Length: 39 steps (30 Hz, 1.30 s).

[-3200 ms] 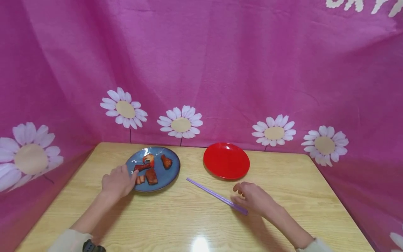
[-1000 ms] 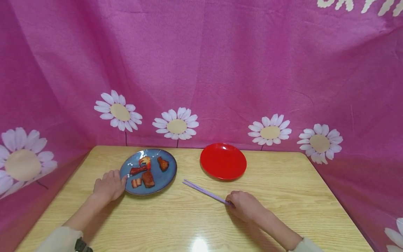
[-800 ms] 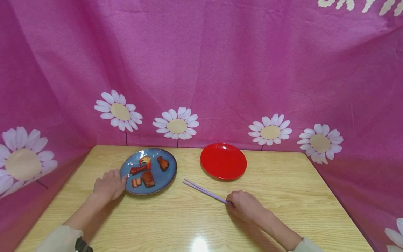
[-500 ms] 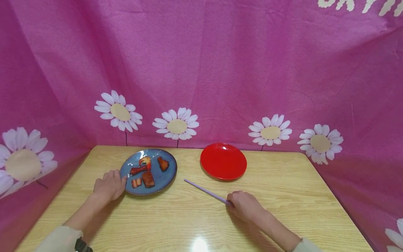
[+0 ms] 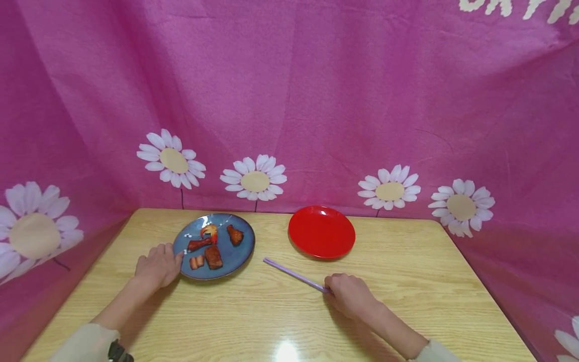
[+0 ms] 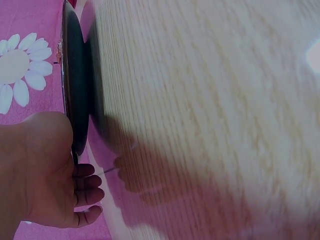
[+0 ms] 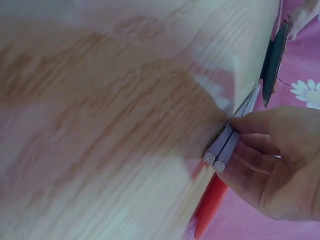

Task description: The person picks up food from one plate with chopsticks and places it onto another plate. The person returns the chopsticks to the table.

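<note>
In the head view, a blue plate [image 5: 236, 257] holds several pieces of food. Among them are a chicken drumstick [image 5: 234, 235], a shrimp [image 5: 210, 232] and a square brown chunk of meat [image 5: 213, 257]. My left hand [image 5: 158, 266] grips the plate's left rim, thumb on top. In the left wrist view, its other fingers [image 6: 88, 196] hang curled below the rim. My right hand [image 5: 350, 295] pinches a pair of purple chopsticks [image 5: 294, 275] near their thick ends. The chopsticks' tips lie together, pointing left toward the blue plate. Both butt ends [image 7: 215, 161] show side by side in the right wrist view.
A red plate [image 5: 321, 233] with nothing on it stands at the back of the wooden table [image 5: 253, 317], right of the blue plate. A pink cloth [image 5: 307, 100] with printed daisies hangs behind and beside the table.
My right hand, loosely open over the chopsticks at first, now pinches them. Their slightly spread tips have come together. My left thumb has drawn back from the food to the plate's rim.
</note>
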{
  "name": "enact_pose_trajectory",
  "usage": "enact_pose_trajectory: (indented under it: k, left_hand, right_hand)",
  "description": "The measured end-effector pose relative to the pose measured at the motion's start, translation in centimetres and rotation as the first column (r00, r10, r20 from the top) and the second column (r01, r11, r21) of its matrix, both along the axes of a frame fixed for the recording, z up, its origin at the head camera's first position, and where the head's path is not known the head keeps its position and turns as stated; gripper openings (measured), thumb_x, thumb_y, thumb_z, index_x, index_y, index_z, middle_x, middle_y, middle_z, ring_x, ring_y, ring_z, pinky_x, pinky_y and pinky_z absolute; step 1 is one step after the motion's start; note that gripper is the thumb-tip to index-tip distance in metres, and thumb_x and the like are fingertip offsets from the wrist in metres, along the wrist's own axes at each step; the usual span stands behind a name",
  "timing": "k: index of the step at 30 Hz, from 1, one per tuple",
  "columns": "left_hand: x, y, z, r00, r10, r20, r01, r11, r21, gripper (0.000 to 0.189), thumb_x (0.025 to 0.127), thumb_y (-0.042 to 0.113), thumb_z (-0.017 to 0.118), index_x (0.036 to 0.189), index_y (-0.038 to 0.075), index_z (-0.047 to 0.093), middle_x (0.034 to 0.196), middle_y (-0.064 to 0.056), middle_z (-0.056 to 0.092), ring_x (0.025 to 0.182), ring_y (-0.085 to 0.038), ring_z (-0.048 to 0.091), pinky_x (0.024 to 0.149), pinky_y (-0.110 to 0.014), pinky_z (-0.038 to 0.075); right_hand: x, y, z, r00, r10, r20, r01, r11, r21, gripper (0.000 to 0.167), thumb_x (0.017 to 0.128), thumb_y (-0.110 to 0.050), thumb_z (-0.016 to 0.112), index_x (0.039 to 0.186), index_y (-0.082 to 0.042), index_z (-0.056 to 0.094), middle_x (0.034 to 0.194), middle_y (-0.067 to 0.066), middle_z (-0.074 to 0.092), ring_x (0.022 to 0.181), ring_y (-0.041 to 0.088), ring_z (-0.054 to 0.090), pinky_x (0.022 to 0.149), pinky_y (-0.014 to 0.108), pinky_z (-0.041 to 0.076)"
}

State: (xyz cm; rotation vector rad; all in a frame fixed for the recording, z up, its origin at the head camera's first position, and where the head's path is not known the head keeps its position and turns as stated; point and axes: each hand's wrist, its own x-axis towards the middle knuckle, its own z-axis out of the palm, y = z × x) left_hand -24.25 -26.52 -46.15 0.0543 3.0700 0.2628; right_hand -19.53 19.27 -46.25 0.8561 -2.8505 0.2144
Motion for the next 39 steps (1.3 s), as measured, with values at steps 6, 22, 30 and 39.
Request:
enact_pose_trajectory:
  k: [6,22,30,39]
  left_hand:
    - [0.1,0.0,-0.1,1.0,-0.002,0.0,0.002,1.0,-0.002,0.042,0.104,0.025,0.041,0.107,-0.016,0.045,0.091,-0.022,0.048,0.087,-0.038,0.052,0.074,-0.056,0.045]
    - [-0.1,0.0,0.0,1.0,0.006,0.01,-0.006,1.0,-0.01,0.041,0.104,0.025,0.04,0.106,-0.016,0.045,0.091,-0.022,0.048,0.088,-0.038,0.051,0.075,-0.056,0.044]
    - [0.1,0.1,0.2,1.0,0.005,0.011,-0.005,1.0,-0.004,0.041,0.104,0.025,0.04,0.106,-0.016,0.045,0.091,-0.023,0.048,0.09,-0.04,0.052,0.076,-0.057,0.044]
    - [0.0,0.0,0.1,1.0,0.0,0.002,0.0,1.0,-0.002,0.042,0.104,0.025,0.04,0.106,-0.016,0.045,0.095,-0.026,0.05,0.095,-0.044,0.052,0.078,-0.06,0.043]
  right_hand:
    - [-0.1,0.3,0.4,0.999,-0.019,0.026,0.021,0.998,-0.056,0.023,0.083,-0.004,0.073,0.073,-0.013,0.056,0.061,-0.004,0.049,0.055,0.018,0.053,0.046,0.035,0.042]
    - [-0.2,0.6,2.6,0.973,0.065,0.224,0.034,0.911,-0.411,0.005,0.09,0.005,0.065,0.092,0.001,0.062,0.07,-0.003,0.058,0.06,0.004,0.048,0.051,0.022,0.043]
    - [-0.1,0.5,3.1,0.921,0.111,0.374,0.114,0.84,-0.53,0.004,0.095,0.003,0.062,0.099,0.002,0.063,0.077,0.004,0.063,0.066,0.021,0.061,0.05,0.022,0.044]
    - [0.1,0.6,2.9,0.908,0.177,0.38,0.1,0.79,-0.605,0.032,0.094,0.006,0.062,0.124,-0.005,0.06,0.092,0.016,0.066,0.07,0.031,0.066,0.058,0.028,0.053]
